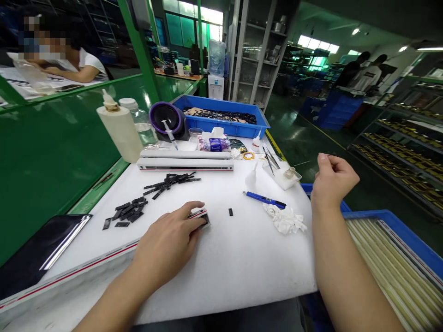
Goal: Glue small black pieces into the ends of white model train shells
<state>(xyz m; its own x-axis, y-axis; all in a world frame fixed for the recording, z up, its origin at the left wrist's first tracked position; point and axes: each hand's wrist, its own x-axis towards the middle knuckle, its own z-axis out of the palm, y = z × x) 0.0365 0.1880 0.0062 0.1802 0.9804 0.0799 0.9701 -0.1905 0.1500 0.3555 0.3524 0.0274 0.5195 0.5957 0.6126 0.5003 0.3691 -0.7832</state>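
Observation:
My left hand (168, 240) is closed round the near end of a long white profile (86, 264) with a red stripe, which runs off to the lower left. Its dark, open end (206, 219) shows past my fingertips. Raised off the table's right edge, my right hand (334, 177) is closed with thumb and fingers together; whatever it may hold is hidden. One small black piece (230, 212) lies just right of the profile's end. Two piles of thin black pieces (128, 211) and black strips (168, 183) rest beyond my left hand.
Two more profiles (185, 163) lie across the table, before a blue bin (224, 125) of black parts. A blue pen (265, 199) and crumpled tissue (285, 219) sit at right. Bottles (119, 131) stand at far left. A blue crate (372, 214) holds long strips. A person sits beyond the green partition.

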